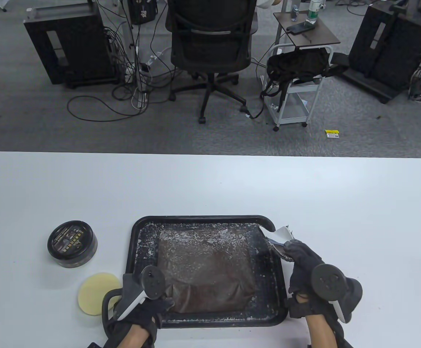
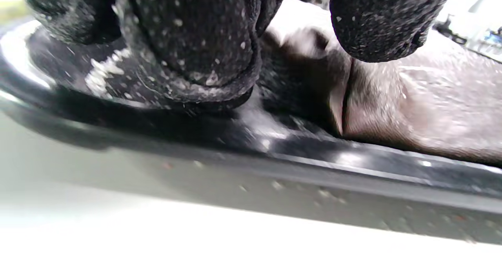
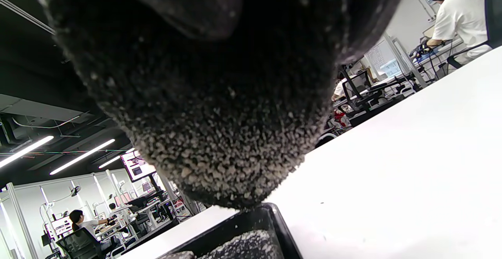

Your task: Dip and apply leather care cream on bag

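A brown leather bag (image 1: 210, 270) smeared with white cream lies flat in a black tray (image 1: 145, 228). My left hand (image 1: 152, 301) rests on the tray's near left corner, its fingers (image 2: 196, 47) pressing on the tray beside the bag's corner (image 2: 411, 106). My right hand (image 1: 301, 261) is at the tray's right rim and holds a white cream-stained cloth (image 1: 279, 237). In the right wrist view the glove fills most of the frame above the tray's corner (image 3: 270, 216). A round black cream tin (image 1: 72, 243) with its lid on stands left of the tray.
A pale yellow round sponge pad (image 1: 96, 293) lies on the white table (image 1: 210, 185) just left of my left hand. Beyond the table's far edge are an office chair (image 1: 210, 47), a cart and cables on the floor.
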Action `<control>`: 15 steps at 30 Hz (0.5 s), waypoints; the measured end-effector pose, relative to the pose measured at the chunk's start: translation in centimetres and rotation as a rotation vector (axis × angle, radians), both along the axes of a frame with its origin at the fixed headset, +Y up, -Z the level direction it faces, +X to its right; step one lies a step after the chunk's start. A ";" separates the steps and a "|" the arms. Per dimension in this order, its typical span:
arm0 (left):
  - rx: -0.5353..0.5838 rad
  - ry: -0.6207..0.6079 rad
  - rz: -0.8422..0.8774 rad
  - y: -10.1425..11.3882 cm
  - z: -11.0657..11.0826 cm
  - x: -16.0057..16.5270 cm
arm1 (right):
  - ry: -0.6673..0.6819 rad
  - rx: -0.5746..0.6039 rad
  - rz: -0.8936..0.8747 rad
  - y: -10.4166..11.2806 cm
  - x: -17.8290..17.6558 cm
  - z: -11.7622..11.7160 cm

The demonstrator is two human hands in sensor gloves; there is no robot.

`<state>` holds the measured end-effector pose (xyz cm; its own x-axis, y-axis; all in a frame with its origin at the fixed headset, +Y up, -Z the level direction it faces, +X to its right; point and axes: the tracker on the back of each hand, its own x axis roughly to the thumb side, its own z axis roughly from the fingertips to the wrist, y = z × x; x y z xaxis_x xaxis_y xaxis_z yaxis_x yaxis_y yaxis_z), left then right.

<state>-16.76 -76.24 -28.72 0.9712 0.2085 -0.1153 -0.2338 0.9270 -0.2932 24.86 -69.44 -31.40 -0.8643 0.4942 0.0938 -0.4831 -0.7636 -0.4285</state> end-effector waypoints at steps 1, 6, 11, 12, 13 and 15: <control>0.011 0.004 0.002 0.2 0.0 -0.2 | 0.002 0.005 0.002 0.0 -0.1 0.1; 0.093 0.015 0.026 1.8 -0.1 -1.4 | 0.013 0.038 0.014 0.3 -0.8 0.3; 0.073 -0.052 0.066 2.2 -0.7 -1.6 | 0.025 0.055 0.018 0.3 -1.5 0.3; 0.049 -0.085 0.078 2.0 -1.0 -1.4 | 0.030 0.058 0.017 0.3 -1.8 0.3; 0.036 -0.104 0.083 1.9 -1.1 -1.4 | 0.034 0.060 0.017 0.3 -2.0 0.3; 0.017 -0.111 0.068 1.4 -1.4 -1.5 | 0.048 0.066 0.019 0.3 -2.6 0.3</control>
